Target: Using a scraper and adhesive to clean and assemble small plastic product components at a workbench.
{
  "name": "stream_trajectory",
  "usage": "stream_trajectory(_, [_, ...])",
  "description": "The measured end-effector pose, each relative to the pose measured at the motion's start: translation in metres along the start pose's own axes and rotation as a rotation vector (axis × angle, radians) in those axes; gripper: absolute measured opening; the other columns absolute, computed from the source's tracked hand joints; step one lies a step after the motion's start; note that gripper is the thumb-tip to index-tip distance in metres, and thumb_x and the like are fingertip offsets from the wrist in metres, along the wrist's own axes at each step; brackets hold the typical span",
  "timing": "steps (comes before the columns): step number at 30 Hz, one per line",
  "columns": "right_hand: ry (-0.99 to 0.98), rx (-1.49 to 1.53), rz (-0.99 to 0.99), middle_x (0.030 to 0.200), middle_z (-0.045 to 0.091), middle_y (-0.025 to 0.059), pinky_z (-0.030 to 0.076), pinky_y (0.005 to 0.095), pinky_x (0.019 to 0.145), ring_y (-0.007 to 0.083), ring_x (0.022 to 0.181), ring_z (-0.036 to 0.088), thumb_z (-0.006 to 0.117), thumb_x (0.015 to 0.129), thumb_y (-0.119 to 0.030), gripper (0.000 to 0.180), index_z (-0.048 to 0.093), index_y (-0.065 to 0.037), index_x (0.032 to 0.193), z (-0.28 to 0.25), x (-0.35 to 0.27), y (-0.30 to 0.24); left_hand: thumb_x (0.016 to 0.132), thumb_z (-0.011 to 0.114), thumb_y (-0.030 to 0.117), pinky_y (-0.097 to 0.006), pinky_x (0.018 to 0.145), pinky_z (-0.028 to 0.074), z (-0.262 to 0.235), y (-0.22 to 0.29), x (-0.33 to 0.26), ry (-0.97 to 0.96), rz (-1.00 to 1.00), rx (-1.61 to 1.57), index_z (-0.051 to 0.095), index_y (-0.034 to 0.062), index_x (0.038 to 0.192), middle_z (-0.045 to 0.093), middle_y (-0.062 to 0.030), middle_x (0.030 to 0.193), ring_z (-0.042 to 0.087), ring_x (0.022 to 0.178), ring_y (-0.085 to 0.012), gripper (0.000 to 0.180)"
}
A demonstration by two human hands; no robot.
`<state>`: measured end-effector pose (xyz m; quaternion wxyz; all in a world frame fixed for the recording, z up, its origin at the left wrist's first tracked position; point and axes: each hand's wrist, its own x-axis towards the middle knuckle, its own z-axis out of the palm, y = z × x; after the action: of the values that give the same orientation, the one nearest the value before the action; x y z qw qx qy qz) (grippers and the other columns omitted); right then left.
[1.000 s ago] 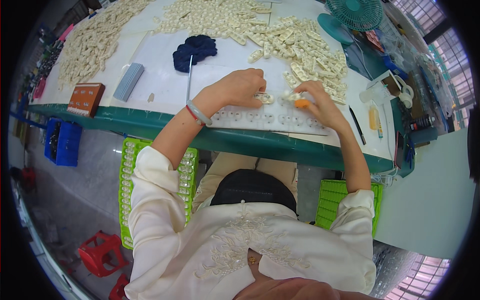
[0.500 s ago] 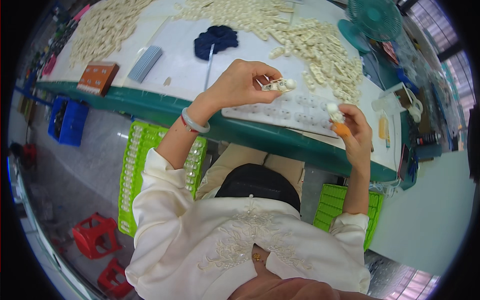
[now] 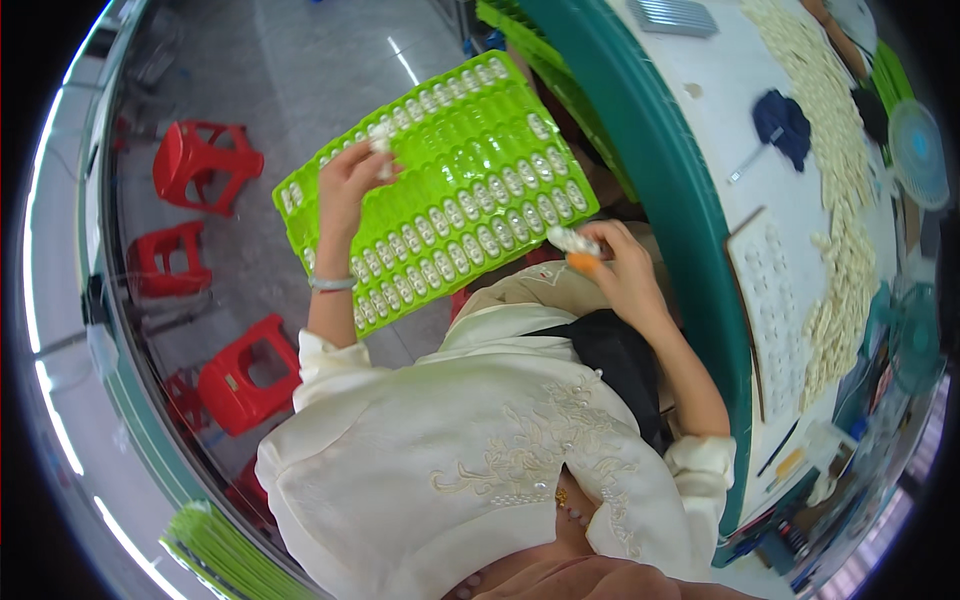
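Pinched in the fingers of my left hand (image 3: 352, 180) is a small white plastic piece with a rounded end (image 3: 380, 140). That hand is over the far left part of a bright green tray (image 3: 440, 152) with rows of slots. Many slots hold similar white pieces (image 3: 487, 238); several in the middle rows are bare. My right hand (image 3: 628, 265) grips another elongated white piece (image 3: 570, 240) beside the tray's right corner. An orange cover (image 3: 585, 264) wraps one of its digits.
Along the right runs a white table with a green edge (image 3: 690, 210). On it lie a white moulded plate (image 3: 770, 300), a heap of cream pieces (image 3: 845, 250) and a dark blue cloth (image 3: 782, 128). Red stools (image 3: 250, 375) stand on the left floor; stacked green trays (image 3: 225, 550) are at lower left.
The view has swung left from the table to the green tray. Both hands have moved off the tabletop to the tray, each still with a white piece.
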<state>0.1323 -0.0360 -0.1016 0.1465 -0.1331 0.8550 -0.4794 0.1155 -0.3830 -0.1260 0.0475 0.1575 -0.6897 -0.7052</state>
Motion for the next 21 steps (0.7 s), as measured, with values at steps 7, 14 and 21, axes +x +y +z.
stream_trajectory(7, [0.118, -0.366, 0.126, 0.092, 0.060, 0.0169, 0.045, 0.0409, 0.077, 0.0333, 0.087, 0.056, 0.074, 0.068, -0.019, 0.034, 0.061, -0.001, 0.093, 0.085, 0.146, 0.107, 0.083, 0.061, 0.011, -0.024, 0.064, 0.055, -0.142, -0.109, -0.101, 0.631, -0.362, -0.007, 0.061, -0.0087, 0.093, 0.060, -0.0092, 0.085, 0.061, 0.071, -0.0143, 0.022])
stream_trajectory(14, [0.208, -0.685, 0.146, 0.096, 0.062, 0.0152, 0.046, 0.0426, 0.080, 0.0330, 0.093, 0.055, 0.076, 0.067, -0.021, 0.033, 0.063, -0.004, 0.091, 0.128, 0.212, 0.118, 0.079, 0.066, 0.015, -0.019, 0.055, 0.050, -0.152, -0.140, -0.131, 0.827, -0.518, 0.122, 0.064, -0.0060, 0.092, 0.063, -0.0061, 0.074, 0.059, 0.062, -0.0090, 0.025])
stream_trajectory(21, [0.204, -0.615, 0.027, 0.081, 0.063, 0.0124, 0.047, 0.0404, 0.067, 0.0296, 0.077, 0.060, 0.077, 0.067, -0.026, 0.033, 0.063, -0.002, 0.085, 0.133, 0.216, 0.157, 0.075, 0.070, 0.022, -0.023, 0.057, 0.049, -0.147, -0.156, -0.133, 0.886, -0.444, 0.447, 0.066, -0.0035, 0.093, 0.066, -0.0075, 0.073, 0.061, 0.061, -0.0108, 0.031])
